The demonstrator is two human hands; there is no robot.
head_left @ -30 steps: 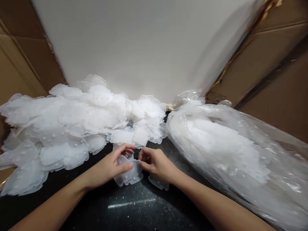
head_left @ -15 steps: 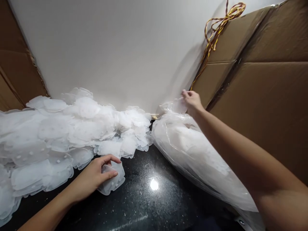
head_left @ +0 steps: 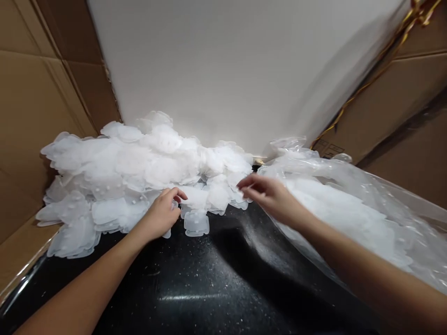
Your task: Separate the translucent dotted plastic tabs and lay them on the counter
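A large heap of thin, frosted translucent plastic pieces (head_left: 146, 163), with small raised dots, lies on a dark speckled surface. At its front edge my left hand (head_left: 161, 214) has thumb and forefinger apart. A piece partly shows beneath it; I cannot make out whether the hidden fingers touch it. One single piece (head_left: 196, 224) lies just right of that hand. My right hand (head_left: 265, 191), slightly blurred, hovers at the heap's right end with curved fingers a little apart and nothing visible in them. Beside it is a clear plastic bag (head_left: 363, 186) full of similar pieces.
A pale wall (head_left: 226, 70) rises behind the heap. Cardboard (head_left: 31, 107) stands at the left, and a cardboard box (head_left: 415, 111) at the right behind the bag. Yellow and brown twisted cord (head_left: 370, 83) hangs along the box. The dark speckled tabletop (head_left: 167, 274) spreads in front.
My right hand has come from above the bag leftward to the heap, and the piece at its fingertips no longer shows there. My left fingers have come off the piece they touched. The view has shifted right.
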